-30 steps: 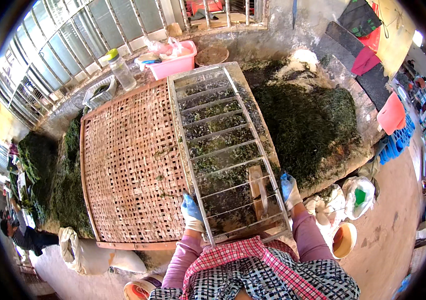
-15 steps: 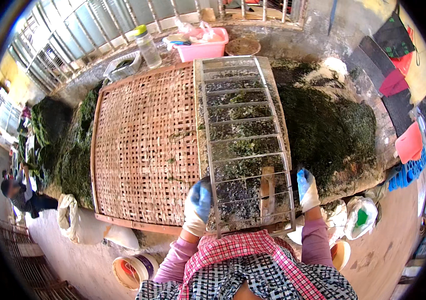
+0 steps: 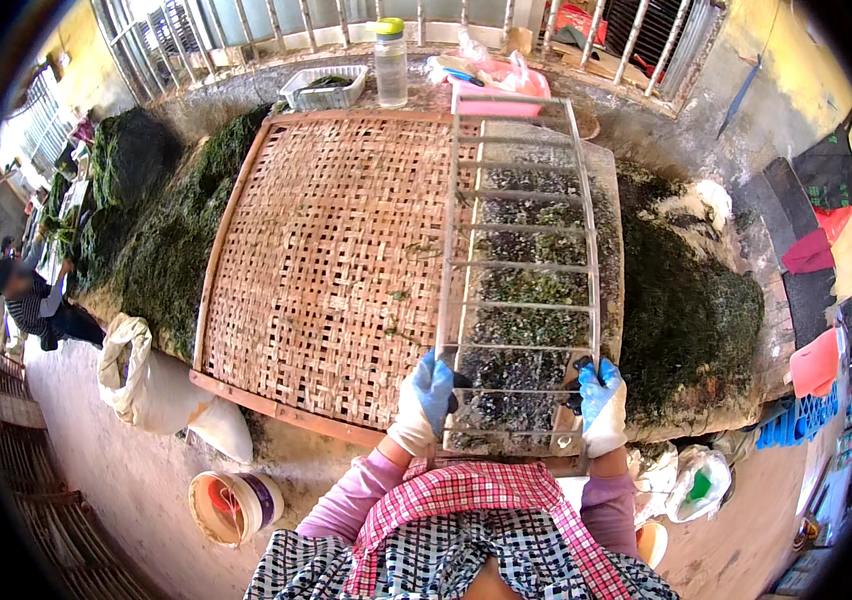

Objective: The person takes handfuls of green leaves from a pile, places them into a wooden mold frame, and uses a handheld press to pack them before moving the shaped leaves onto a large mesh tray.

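A long grey ladder-like frame (image 3: 523,264) with thin crossbars lies over or just above a pale board (image 3: 606,230) and overlaps the woven mat's right edge. Dark and green plant bits (image 3: 531,310) show on the board between the bars. My left hand (image 3: 422,402), in a white glove with blue fingers, is closed round the frame's left rail near its close end. On the opposite rail my right hand (image 3: 602,405), gloved alike, grips at about the same height. Dark pieces show beside the fingers of both hands; I cannot make out what they are.
A woven bamboo mat (image 3: 331,270) lies left of the frame. Dark green plant heaps (image 3: 686,310) flank both sides. Behind stand a bottle (image 3: 391,65), a plastic tray (image 3: 326,88) and a pink basin (image 3: 506,88). A bucket (image 3: 231,505) is below left; another person (image 3: 41,300) is far left.
The frame has shifted left relative to the board, towards the mat. Both hands now grip its rails; the right was beside the rail before. The whole view has swung.
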Tool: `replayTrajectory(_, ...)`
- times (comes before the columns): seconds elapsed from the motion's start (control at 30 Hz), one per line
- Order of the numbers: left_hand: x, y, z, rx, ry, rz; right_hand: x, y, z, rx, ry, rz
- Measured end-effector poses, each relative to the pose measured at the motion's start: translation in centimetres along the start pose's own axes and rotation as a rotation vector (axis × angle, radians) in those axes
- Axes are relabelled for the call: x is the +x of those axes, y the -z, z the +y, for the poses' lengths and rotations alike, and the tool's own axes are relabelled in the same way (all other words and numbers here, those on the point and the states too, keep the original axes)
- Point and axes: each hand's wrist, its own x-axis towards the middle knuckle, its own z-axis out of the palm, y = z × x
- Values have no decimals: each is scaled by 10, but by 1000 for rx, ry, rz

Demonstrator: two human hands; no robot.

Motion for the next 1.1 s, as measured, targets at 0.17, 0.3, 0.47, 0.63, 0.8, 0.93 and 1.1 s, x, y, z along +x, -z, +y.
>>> replayTrajectory(0.17,23,82,22,110,-78,102,8,-73,19,533,-36,-320)
replayTrajectory(0.3,31,142,49,126,-1,117,11,-135,59,-49,45,-257)
replayTrajectory(0.47,47,210,42,457,-6,205,-17,-198,66,-834,323,-96)
replayTrajectory(0.63,84,223,30,756,-187,159,7,-203,96,-899,301,-22)
replayTrajectory(0.8,102,239,10,978,-246,268,-32,-226,51,-1208,280,-122)
replayTrajectory(0.93,113,234,15,1121,-282,220,-27,-204,51,-1177,524,13)
replayTrajectory(1.1,107,230,25,1301,-517,367,-32,-186,31,-1103,586,277)
